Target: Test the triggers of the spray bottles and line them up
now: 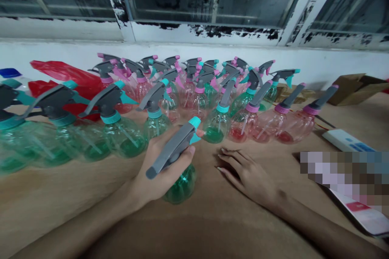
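My left hand (165, 166) is wrapped round the neck of a green spray bottle (182, 184) with a grey and turquoise trigger head. The bottle is in front of me, its nozzle pointing away; my hand hides its collar. To the right, my right hand (247, 170) rests low over the table with fingers loosely spread and nothing in them. Just beyond the hands stands another green spray bottle (214, 131), beside a pink spray bottle (240, 129) in the same row.
More green spray bottles (126, 141) line the left side, and several pink ones crowd behind. A red plastic bag (69, 75) lies at the back left. To the right are a phone (364, 214), partly blurred, a white box (343, 139) and an open cardboard box (358, 89).
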### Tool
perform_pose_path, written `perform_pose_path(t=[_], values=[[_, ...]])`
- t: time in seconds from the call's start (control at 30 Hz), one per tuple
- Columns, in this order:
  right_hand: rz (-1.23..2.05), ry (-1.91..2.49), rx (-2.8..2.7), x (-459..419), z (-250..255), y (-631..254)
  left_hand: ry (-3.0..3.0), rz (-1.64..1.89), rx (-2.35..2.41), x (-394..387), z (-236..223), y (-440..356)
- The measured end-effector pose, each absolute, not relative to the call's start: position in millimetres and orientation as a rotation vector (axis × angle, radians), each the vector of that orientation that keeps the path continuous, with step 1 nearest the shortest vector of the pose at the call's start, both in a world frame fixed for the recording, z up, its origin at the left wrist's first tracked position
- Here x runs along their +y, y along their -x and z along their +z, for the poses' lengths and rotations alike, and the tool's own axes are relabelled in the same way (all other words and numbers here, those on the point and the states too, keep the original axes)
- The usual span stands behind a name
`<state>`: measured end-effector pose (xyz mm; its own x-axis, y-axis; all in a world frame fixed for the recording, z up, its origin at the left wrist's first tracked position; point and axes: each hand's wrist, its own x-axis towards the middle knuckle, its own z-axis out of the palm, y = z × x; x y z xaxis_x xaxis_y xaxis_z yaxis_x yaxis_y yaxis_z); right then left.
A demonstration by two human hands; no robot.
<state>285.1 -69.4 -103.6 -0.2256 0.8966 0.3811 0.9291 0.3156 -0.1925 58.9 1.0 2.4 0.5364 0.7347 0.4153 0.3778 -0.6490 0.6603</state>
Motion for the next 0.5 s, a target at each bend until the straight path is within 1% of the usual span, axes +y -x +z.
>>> perform_pose_path(t=[0.33,0.5], values=[[-0.098,1.601,-2.158,-68.7,-104.0,-286.0,-2.262,0.978,0.869,1.1,2.8,-58.4],[-0.102,1.604,-2.157,-69.1,-104.8,-285.6,-2.180,0.903,0.864,2.0,5.1,-58.7]])
